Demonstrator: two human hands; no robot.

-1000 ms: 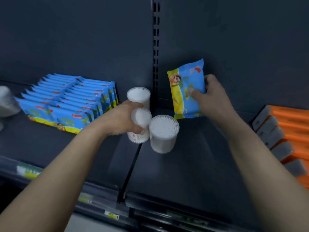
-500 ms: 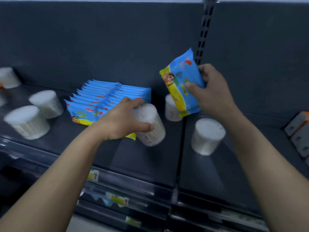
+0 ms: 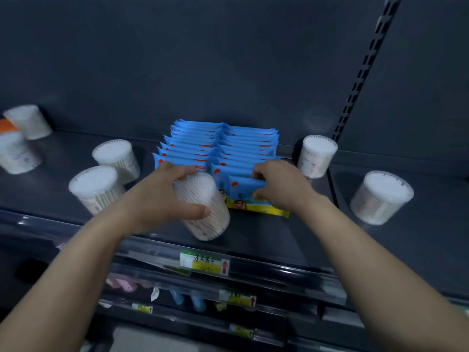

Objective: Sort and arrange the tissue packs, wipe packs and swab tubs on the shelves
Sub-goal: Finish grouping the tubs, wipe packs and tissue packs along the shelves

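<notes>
My left hand (image 3: 162,196) grips a clear swab tub (image 3: 208,214), tilted, just above the dark shelf (image 3: 266,240) near its front edge. My right hand (image 3: 281,186) pinches a blue wipe pack (image 3: 245,185) at the front of the right-hand row of the blue wipe packs (image 3: 223,143), which stand in two rows against the back wall. Two swab tubs stand left of the rows, one nearer (image 3: 95,189) and one farther (image 3: 116,158). Another tub (image 3: 317,156) stands right of the rows, and one (image 3: 380,196) on the adjoining shelf.
Two more tubs (image 3: 17,153) sit blurred at the far left beside something orange (image 3: 7,125). A slotted upright (image 3: 360,72) divides the back panels. Price labels (image 3: 203,265) line the shelf rail; lower shelves hold small items.
The view swung left. My right hand brought the blue pack down from the air to the front of the right-hand row. My left hand kept the tub and moved it left with the view.
</notes>
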